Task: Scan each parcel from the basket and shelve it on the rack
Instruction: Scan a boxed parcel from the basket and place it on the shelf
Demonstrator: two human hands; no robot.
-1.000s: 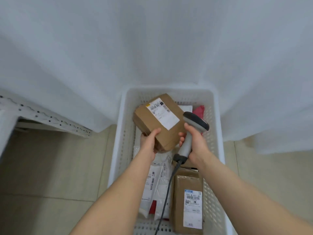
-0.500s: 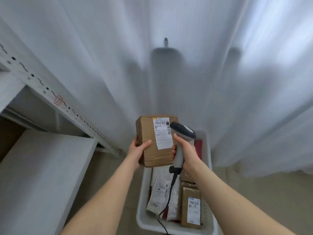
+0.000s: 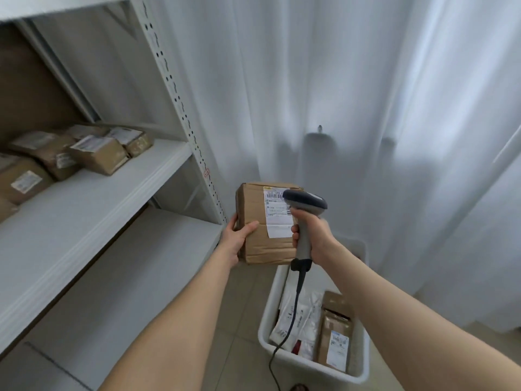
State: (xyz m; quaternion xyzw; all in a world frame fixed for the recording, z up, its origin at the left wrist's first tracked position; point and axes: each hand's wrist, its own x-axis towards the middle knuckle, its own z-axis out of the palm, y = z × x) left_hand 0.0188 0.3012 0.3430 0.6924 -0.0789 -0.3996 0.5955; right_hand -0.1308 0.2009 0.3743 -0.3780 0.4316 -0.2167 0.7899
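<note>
A brown cardboard parcel (image 3: 258, 238) with a white shipping label is held up in the air, gripped at its left edge by my left hand (image 3: 236, 237). My right hand (image 3: 313, 235) grips the handle of a grey barcode scanner (image 3: 305, 204), whose dark head sits right in front of the label's upper right corner. Below on the floor stands the white basket (image 3: 363, 373), holding several white mailer bags and a brown parcel (image 3: 335, 342). The scanner's black cable hangs down across the basket. The white rack (image 3: 93, 201) is at the left.
The rack's middle shelf carries several brown labelled boxes (image 3: 98, 153) at its far left; its near part is bare. A lower shelf (image 3: 135, 277) lies beneath. A perforated upright post (image 3: 180, 108) stands between rack and parcel. White curtains hang behind.
The parcel and scanner have risen out of the basket and stayed together. My view has swung up and left, so the rack's shelves and stored boxes now show.
</note>
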